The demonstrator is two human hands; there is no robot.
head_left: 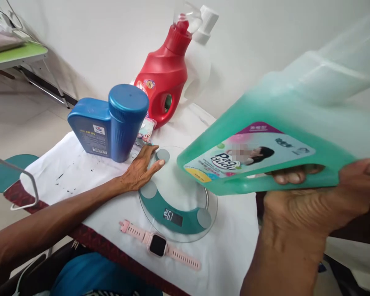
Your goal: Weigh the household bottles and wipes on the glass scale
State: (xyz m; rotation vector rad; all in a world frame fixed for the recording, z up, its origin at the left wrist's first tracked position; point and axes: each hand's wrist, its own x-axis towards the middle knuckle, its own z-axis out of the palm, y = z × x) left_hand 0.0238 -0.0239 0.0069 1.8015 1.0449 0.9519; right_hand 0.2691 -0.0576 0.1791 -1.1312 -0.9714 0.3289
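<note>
A large green detergent bottle (253,160), with a purple and white label, is tilted in my right hand (308,193). My fingers wrap through its handle, and its base hangs above the right side of a round glass scale (175,197). The scale has a teal band, grey round pads and a lit digital display (172,217). My left hand (144,168) rests with fingers spread at the scale's left rim, touching the glass. Just beyond that hand stands a blue bottle (109,123) with a wide cap.
A red detergent bottle (169,70) and a white bottle (200,65) stand at the back by the wall. A small patterned packet (146,129) lies near the red one. In front of the scale is a pink smartwatch (158,245). White cloth (92,185) covers the table.
</note>
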